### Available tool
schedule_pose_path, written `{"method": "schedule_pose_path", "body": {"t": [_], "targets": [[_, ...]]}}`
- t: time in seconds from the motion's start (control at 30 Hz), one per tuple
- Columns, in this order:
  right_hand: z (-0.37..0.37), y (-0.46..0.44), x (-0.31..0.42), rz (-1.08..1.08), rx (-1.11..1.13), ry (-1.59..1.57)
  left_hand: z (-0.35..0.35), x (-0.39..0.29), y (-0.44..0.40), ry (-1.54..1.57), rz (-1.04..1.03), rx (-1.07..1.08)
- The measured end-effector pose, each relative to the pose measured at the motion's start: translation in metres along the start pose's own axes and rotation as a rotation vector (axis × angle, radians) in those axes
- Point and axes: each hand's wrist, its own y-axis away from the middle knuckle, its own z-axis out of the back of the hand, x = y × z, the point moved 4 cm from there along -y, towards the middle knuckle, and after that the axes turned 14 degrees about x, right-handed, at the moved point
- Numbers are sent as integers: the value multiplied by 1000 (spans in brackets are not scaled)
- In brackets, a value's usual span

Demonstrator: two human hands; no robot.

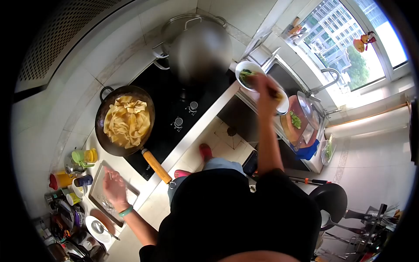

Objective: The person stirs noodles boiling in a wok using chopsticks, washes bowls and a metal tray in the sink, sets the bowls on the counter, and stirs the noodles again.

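The wok (101, 124) points its wooden handle (156, 166) diagonally toward the person (235, 209)

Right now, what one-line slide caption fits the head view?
Blurred right hand by a white bowl of greens, open left hand over a tray, and a wok holding pale strips of food.

The far bowl (250, 64) is white, its leaves (245, 77) green; at left, noodles (126, 122) pale yellow, wok (101, 115) dark, handle (156, 166) tan, bangle (126, 211) green; hob (162, 101) black.
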Motion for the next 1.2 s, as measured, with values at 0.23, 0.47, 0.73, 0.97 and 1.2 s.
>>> {"method": "schedule_pose_path", "body": {"t": [0.23, 0.47, 0.73, 0.97, 1.2], "targets": [[212, -66, -22, 190, -425, 424, -17, 2, -15, -106, -96, -56], [280, -97, -62, 126, -498, 563, -52, 26, -21, -85, -101, -66], [146, -66, 0, 36, -224, 98, -55, 42, 6, -98, -191, -167], [-103, 2, -46, -262, 544, -244, -52, 48, 21, 94, -283, -184], [-252, 58, -73, -285, 882, -235, -26, 39, 57, 153, -346, -233]]}}
